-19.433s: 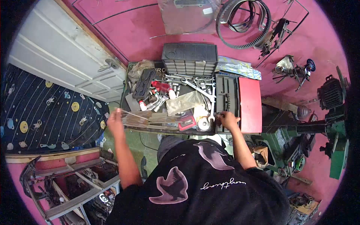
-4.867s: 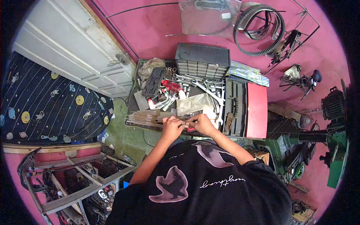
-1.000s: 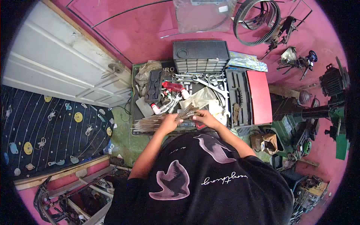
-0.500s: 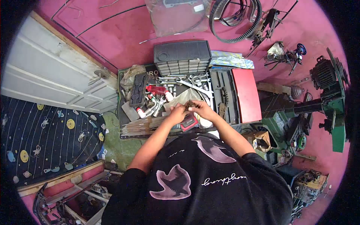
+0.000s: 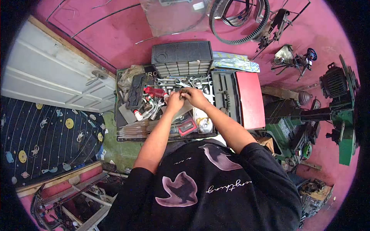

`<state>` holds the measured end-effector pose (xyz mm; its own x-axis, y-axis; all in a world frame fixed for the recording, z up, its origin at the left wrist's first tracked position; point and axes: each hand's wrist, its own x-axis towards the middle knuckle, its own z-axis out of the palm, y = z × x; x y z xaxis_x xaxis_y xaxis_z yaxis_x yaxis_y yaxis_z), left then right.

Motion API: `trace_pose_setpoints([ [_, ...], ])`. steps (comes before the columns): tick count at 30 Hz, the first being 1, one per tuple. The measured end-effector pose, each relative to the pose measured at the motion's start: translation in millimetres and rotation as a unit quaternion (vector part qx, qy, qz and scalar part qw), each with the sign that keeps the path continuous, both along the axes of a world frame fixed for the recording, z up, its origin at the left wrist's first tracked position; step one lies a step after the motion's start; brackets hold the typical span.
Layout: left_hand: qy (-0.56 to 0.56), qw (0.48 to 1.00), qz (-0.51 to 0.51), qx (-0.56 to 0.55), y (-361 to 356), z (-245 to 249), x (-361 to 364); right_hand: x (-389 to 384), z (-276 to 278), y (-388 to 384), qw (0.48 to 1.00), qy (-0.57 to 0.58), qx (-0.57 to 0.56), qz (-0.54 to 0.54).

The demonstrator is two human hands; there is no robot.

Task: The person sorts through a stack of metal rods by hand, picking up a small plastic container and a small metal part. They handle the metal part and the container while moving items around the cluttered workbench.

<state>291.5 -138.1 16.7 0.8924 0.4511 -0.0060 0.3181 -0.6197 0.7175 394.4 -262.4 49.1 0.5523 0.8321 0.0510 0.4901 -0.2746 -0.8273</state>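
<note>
My left hand (image 5: 175, 102) and my right hand (image 5: 195, 97) meet over the middle of the cluttered workbench. Their fingers are bent and pressed close together around something small and dark that I cannot make out. Just beyond them lie several combination wrenches (image 5: 167, 82). To the left are a red-handled tool (image 5: 154, 91) and loose sockets and fittings (image 5: 152, 109). Nearer my body, below the hands, sit a red-framed case (image 5: 187, 127) and a clear plastic bag (image 5: 203, 122).
A black small-drawer cabinet (image 5: 182, 57) stands at the back of the bench. On the right are an open tool case (image 5: 221, 88) and its red lid (image 5: 250, 100). Thin rods (image 5: 132, 130) lie at the front left. Green machinery (image 5: 343, 131) is at far right, a white door (image 5: 50, 73) at left.
Both hands have moved away from my body toward the wrenches, still together. The red-framed case and plastic bag now show more fully. The view has shifted slightly.
</note>
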Motion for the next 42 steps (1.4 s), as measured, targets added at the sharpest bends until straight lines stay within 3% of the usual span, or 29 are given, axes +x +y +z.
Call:
trace_pose_setpoints([
  [3,0.027,1.000,0.015,-0.003,3,-43,-2,0,-12,-2,0.999,-0.015,-0.047,-0.007],
  [9,0.035,0.998,0.039,0.035,-10,-24,-9,0,-29,-3,0.998,0.008,-0.062,-0.021],
  [12,0.024,0.998,0.030,0.042,-11,-19,-9,0,-31,-1,0.992,0.098,0.020,-0.074],
  [13,0.022,0.998,0.032,0.043,-12,-5,-13,1,-27,-2,0.979,0.184,0.035,-0.079],
  [15,-0.055,0.995,0.038,0.079,-17,20,-25,-5,-14,-12,0.955,0.263,0.084,-0.113],
  [18,-0.026,0.990,0.003,0.140,-9,36,-52,-25,-7,-24,0.922,0.352,0.105,-0.119],
  [21,-0.003,0.986,-0.023,0.168,-3,48,-89,-50,-9,-34,0.933,0.354,0.042,-0.037],
  [23,0.006,0.982,-0.057,0.180,8,31,-117,-69,-26,-34,0.882,0.462,0.086,-0.019],
  [25,0.034,0.983,-0.043,0.173,14,29,-144,-85,-17,-34,0.875,0.483,0.035,-0.016],
  [27,0.074,0.980,-0.050,0.179,22,29,-168,-100,-20,-21,0.887,0.461,0.026,0.001],
  [29,0.063,0.982,-0.049,0.174,31,22,-187,-112,-39,-9,0.936,0.342,-0.035,0.072],
  [31,0.075,0.977,-0.036,0.194,39,17,-199,-124,-43,4,0.949,0.306,-0.035,0.070],
  [34,0.067,0.975,-0.028,0.209,48,1,-213,-143,-39,18,0.987,0.102,-0.101,0.076],
  [35,0.077,0.973,-0.027,0.215,50,-4,-216,-148,-37,19,0.987,0.103,-0.100,0.074],
  [37,0.066,0.969,-0.034,0.234,52,-11,-221,-153,-36,18,0.976,-0.109,-0.153,0.110],
  [42,0.074,0.965,-0.029,0.252,49,-20,-229,-158,-47,15,0.953,-0.213,-0.174,0.129],
])
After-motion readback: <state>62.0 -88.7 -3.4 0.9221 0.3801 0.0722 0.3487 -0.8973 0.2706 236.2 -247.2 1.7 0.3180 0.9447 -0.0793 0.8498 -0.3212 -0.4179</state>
